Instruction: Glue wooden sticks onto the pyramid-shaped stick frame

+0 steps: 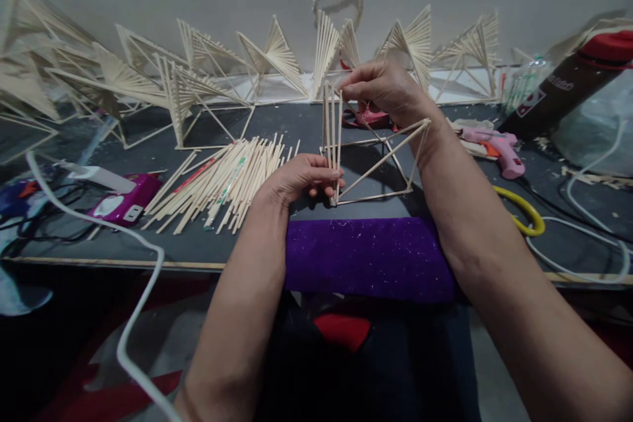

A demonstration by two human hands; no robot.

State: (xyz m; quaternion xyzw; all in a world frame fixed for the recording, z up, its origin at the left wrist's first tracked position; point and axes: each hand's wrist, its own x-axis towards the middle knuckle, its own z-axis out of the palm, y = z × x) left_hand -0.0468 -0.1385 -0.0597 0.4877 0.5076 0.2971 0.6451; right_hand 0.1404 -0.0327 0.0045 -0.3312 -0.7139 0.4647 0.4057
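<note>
A wooden stick frame (372, 173) stands on the dark tabletop just beyond a purple cloth (368, 257). Several upright sticks (332, 125) fan out along its left side. My left hand (316, 178) pinches the lower ends of these sticks, close to the frame's front left corner. Up at their top ends, the fingertips of my right hand (380, 89) are closed on a stick. My right wrist passes above the frame's far right corner. To the left of my left hand lies a pile of loose sticks (222, 184).
Finished-looking stick structures (271, 62) line the wall. A pink glue gun (499, 148), yellow ring (527, 211) and dark bottle with red lid (554, 82) lie right. A magenta power adapter (121, 201) sits left. A white cable (143, 290) crosses the table edge.
</note>
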